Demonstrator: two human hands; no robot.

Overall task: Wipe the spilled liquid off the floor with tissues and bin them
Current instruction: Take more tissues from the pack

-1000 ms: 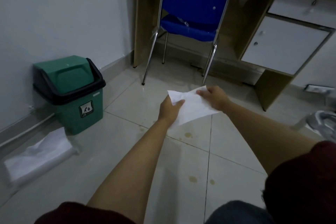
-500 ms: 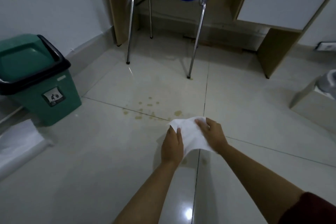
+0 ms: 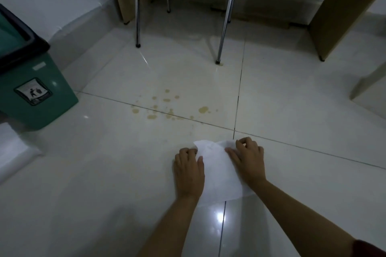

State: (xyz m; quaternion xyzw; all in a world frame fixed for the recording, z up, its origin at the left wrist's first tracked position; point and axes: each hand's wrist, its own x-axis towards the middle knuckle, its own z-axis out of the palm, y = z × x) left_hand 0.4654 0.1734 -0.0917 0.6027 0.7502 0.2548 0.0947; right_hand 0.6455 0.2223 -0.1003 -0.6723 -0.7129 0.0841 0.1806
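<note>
The job has just begun. The thin white paper tissue (image 3: 219, 175) lies down on the shiny pale tile floor (image 3: 104, 183), close to the person. The left hand (image 3: 189, 170) grips its left edge w/ curled fingers, and the right hand (image 3: 246, 159) grips its right edge the same way. Both hands press down on the floor.

The spilled liquid, a bunch of small yellow-brown drops (image 3: 167, 106), sits farther away, apart from the tissue. It looks wet and not wiped yet, so I think the wiping is all left to do. Whether drops hide under the tissue, I can't tell.

The green plastic bin w/ a black rim (image 3: 37, 94) stands at the left, well apart from the hands. Nothing has gone in it as far as I can see, so the binning is left too.

The bin has a small sticker (image 3: 33, 92) w/ a little figure throwing trash. Any words there are too small to read. No brand shows.
</note>
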